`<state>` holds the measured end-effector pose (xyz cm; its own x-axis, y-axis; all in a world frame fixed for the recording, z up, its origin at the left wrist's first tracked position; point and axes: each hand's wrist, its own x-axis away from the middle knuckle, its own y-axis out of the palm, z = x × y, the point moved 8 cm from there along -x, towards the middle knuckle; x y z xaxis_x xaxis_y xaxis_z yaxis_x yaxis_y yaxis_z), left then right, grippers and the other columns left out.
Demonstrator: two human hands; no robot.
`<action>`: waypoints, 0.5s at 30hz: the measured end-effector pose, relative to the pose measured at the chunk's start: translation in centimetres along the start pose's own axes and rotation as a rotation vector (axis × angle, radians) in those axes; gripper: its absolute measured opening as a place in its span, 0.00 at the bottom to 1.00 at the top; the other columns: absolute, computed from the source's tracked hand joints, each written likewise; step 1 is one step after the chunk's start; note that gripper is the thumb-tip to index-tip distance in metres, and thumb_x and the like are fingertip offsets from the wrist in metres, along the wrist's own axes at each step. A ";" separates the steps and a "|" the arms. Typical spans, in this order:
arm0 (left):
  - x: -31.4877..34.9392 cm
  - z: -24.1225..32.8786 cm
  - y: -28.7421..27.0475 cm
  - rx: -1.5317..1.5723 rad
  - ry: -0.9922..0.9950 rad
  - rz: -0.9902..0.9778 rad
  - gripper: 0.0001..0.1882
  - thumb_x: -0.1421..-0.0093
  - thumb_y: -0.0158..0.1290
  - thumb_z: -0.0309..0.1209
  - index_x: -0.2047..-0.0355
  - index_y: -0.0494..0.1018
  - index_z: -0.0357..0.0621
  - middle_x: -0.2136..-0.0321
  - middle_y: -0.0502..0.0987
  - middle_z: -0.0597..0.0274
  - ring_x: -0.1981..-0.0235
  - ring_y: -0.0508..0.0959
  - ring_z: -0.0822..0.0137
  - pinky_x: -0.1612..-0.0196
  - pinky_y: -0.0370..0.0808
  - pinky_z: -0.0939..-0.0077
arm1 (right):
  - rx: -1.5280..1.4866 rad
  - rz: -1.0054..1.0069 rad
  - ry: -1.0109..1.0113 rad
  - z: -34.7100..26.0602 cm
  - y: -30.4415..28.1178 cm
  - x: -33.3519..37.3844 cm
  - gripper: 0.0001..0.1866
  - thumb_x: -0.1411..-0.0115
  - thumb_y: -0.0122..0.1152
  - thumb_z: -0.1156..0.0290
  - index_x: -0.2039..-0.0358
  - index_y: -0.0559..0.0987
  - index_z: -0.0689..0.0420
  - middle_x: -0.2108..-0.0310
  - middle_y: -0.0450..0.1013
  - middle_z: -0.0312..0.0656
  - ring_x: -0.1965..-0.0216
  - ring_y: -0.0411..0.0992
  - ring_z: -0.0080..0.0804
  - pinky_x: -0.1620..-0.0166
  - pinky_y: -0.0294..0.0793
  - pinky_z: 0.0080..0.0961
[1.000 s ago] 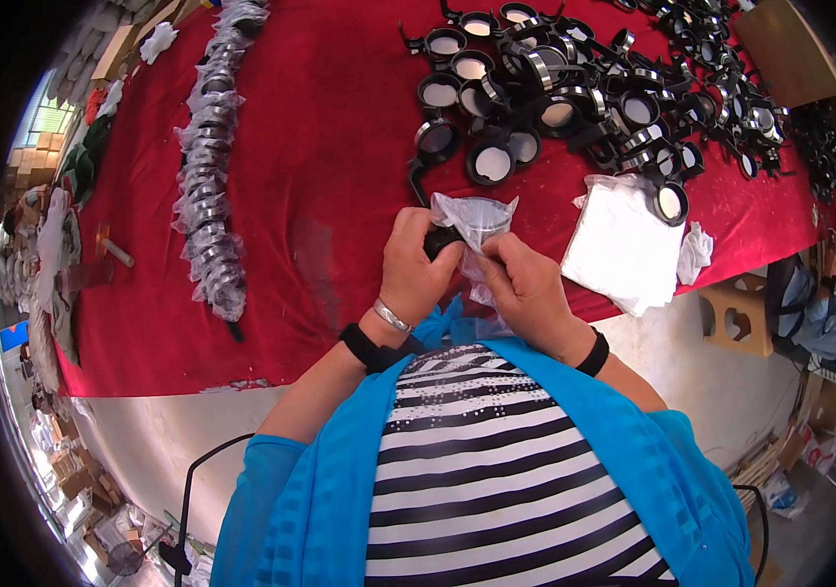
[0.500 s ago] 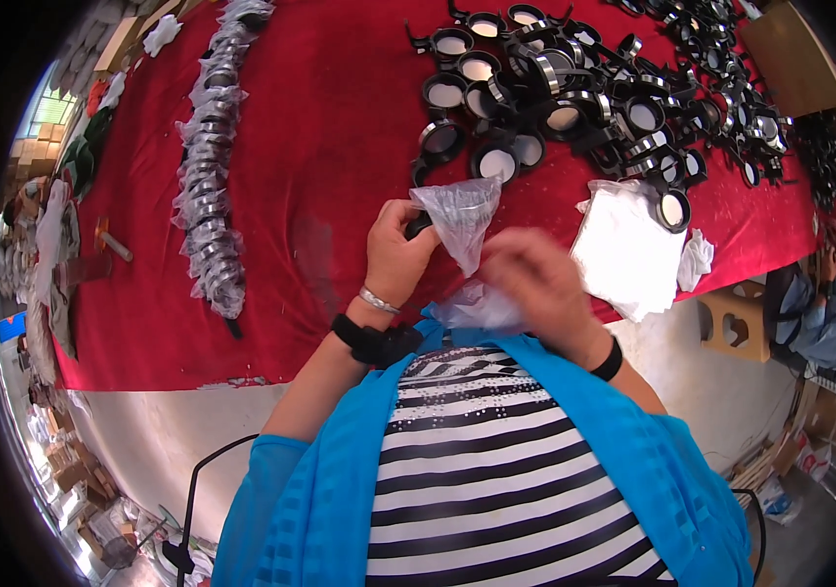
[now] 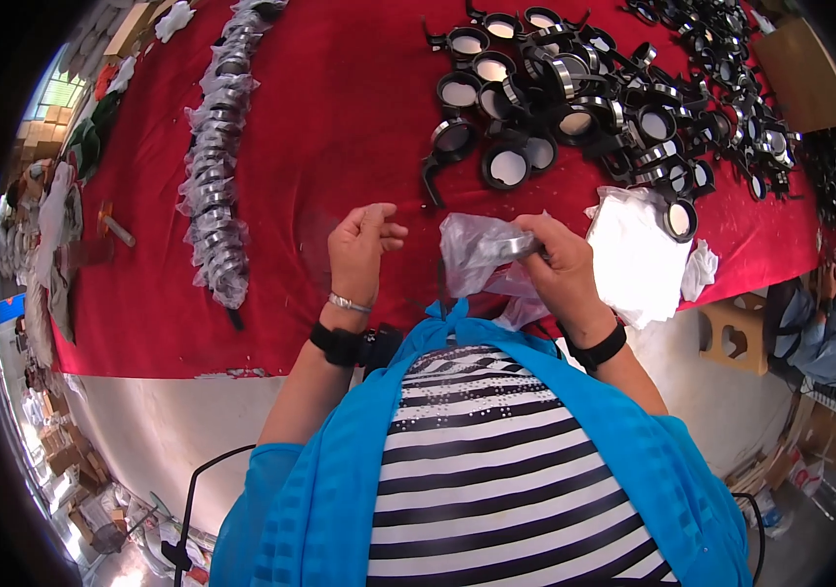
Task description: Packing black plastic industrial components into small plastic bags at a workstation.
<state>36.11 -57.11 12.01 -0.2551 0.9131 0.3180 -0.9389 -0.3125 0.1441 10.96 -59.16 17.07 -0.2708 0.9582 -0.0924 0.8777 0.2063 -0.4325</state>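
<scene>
With the left hand [image 3: 364, 249] empty and, apart from it, the right hand [image 3: 563, 264] clamped on the silver-banded ring [image 3: 513, 246] above the table [image 3: 144, 333], smooth the clear bag [image 3: 465, 256] around gently to avoid tearing.

Red-clothed worktop [image 3: 306, 108] is carrying: bagged row [image 3: 215, 168], left of the fingers [image 3: 541, 229]; black ringed pieces [image 3: 657, 123], beyond and rightward; white stack [image 3: 639, 262], just right.
</scene>
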 end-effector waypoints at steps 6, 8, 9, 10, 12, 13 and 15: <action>5.3 6.6 9.3 -1.004 0.615 -0.398 0.16 0.49 0.57 0.32 0.61 0.71 0.40 0.63 0.74 0.50 0.70 0.76 0.52 0.65 0.74 0.63 | 0.271 -0.108 -0.148 -2.8 2.9 -1.1 0.14 0.50 0.58 0.74 0.61 0.75 0.51 0.71 0.71 0.44 0.69 0.73 0.45 0.68 0.72 0.37; 4.8 2.5 7.0 -1.178 0.406 -0.392 0.16 0.51 0.56 0.30 0.62 0.70 0.40 0.67 0.74 0.48 0.68 0.75 0.48 0.64 0.74 0.58 | 0.305 -0.111 -0.240 -4.2 3.8 -1.1 0.14 0.50 0.58 0.73 0.61 0.75 0.51 0.71 0.71 0.44 0.69 0.73 0.45 0.70 0.72 0.36; 4.6 1.6 5.9 -1.223 0.356 -0.364 0.15 0.51 0.55 0.29 0.62 0.69 0.40 0.69 0.74 0.49 0.68 0.75 0.48 0.64 0.73 0.57 | 0.307 -0.177 -0.198 -3.9 4.3 -0.9 0.15 0.49 0.59 0.72 0.59 0.74 0.52 0.71 0.72 0.45 0.70 0.73 0.46 0.70 0.72 0.35; 5.0 1.4 4.7 -1.220 0.378 -0.320 0.14 0.50 0.54 0.28 0.62 0.69 0.41 0.70 0.74 0.48 0.67 0.76 0.48 0.64 0.74 0.57 | 0.274 -0.233 -0.198 -3.9 5.3 -0.6 0.16 0.49 0.60 0.71 0.57 0.74 0.53 0.71 0.72 0.45 0.71 0.73 0.44 0.70 0.72 0.35; 5.1 0.3 0.7 -1.094 0.360 -0.170 0.12 0.51 0.53 0.25 0.63 0.70 0.41 0.70 0.74 0.47 0.67 0.75 0.45 0.64 0.73 0.55 | 0.241 -0.313 -0.209 -3.8 6.4 -0.1 0.18 0.48 0.61 0.69 0.55 0.74 0.54 0.71 0.72 0.45 0.72 0.73 0.43 0.70 0.72 0.34; 5.3 -0.4 -2.3 -1.070 0.343 -0.068 0.12 0.51 0.52 0.24 0.64 0.71 0.41 0.70 0.74 0.46 0.66 0.75 0.44 0.64 0.72 0.53 | 0.196 -0.321 -0.113 -3.2 6.4 -0.2 0.19 0.47 0.62 0.69 0.54 0.73 0.55 0.73 0.72 0.45 0.74 0.73 0.41 0.70 0.72 0.33; 5.0 -1.3 -9.4 -1.164 0.160 0.139 0.09 0.51 0.51 0.23 0.66 0.71 0.40 0.70 0.74 0.45 0.64 0.74 0.42 0.62 0.71 0.52 | 0.181 -0.308 0.005 -1.7 5.7 -0.6 0.22 0.47 0.64 0.68 0.51 0.73 0.58 0.76 0.71 0.46 0.76 0.71 0.37 0.71 0.70 0.29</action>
<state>43.41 -49.29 10.98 -0.3204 0.9382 0.1307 -0.5249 -0.0610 -0.8490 16.85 -58.17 16.21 -0.5094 0.8576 0.0708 0.6712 0.4475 -0.5910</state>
